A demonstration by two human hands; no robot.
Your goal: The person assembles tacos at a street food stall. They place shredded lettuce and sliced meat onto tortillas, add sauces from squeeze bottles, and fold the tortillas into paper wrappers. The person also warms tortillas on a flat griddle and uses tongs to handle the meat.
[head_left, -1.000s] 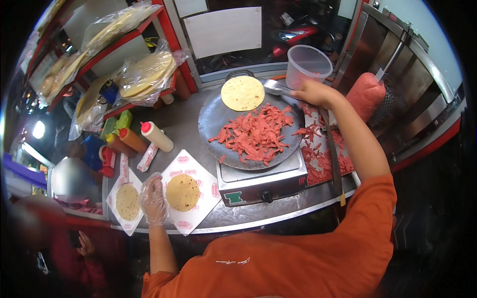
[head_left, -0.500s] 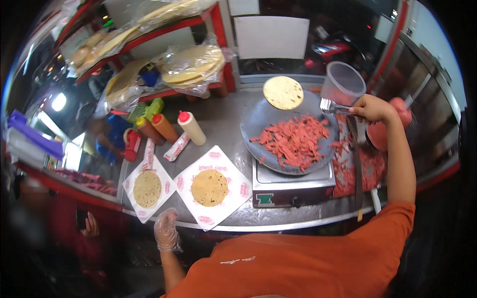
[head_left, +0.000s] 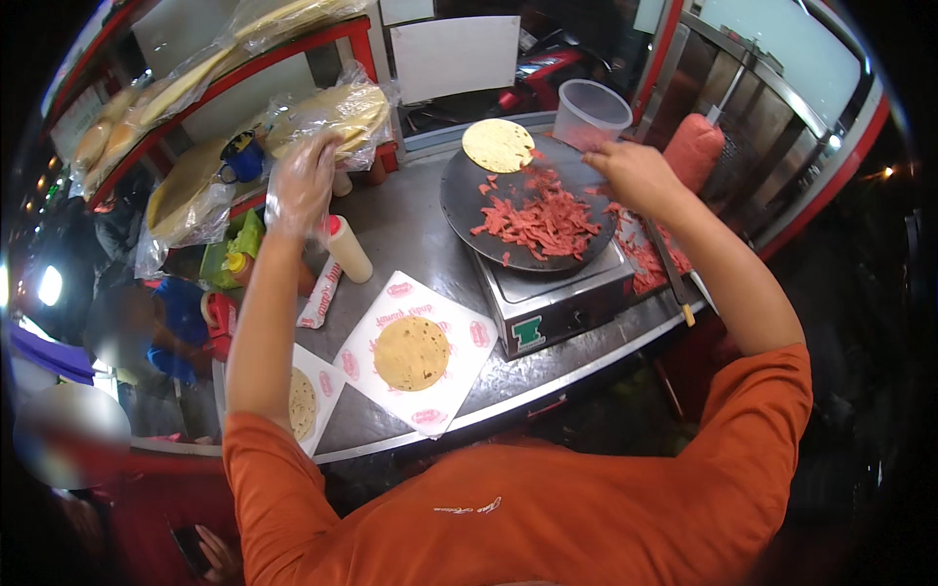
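My left hand (head_left: 303, 186), in a clear plastic glove, is raised in front of the shelf, close to a plastic-wrapped stack of flatbreads (head_left: 357, 109). Its fingers are blurred. At the far side of the round griddle (head_left: 464, 210), my right hand (head_left: 625, 171) is closed; the fork it grips is smeared by motion. Red meat strips (head_left: 542, 223) lie on the griddle, some scattered toward its far edge, where a pale flatbread (head_left: 496, 146) rests. One flatbread (head_left: 411, 353) lies on printed white paper (head_left: 396, 293); another (head_left: 301, 402) is partly hidden by my left arm.
A sauce bottle with a red cap (head_left: 350, 252) stands beside my left forearm. Behind the griddle is a clear plastic tub (head_left: 592, 112). A long knife (head_left: 669, 269) lies by chopped meat on the right, near a meat spit (head_left: 695, 151). People stand at the left.
My left hand has risen from the counter's front edge to the shelf. My right hand remains by the griddle; the meat there is more scattered toward the far edge. The view has shifted.
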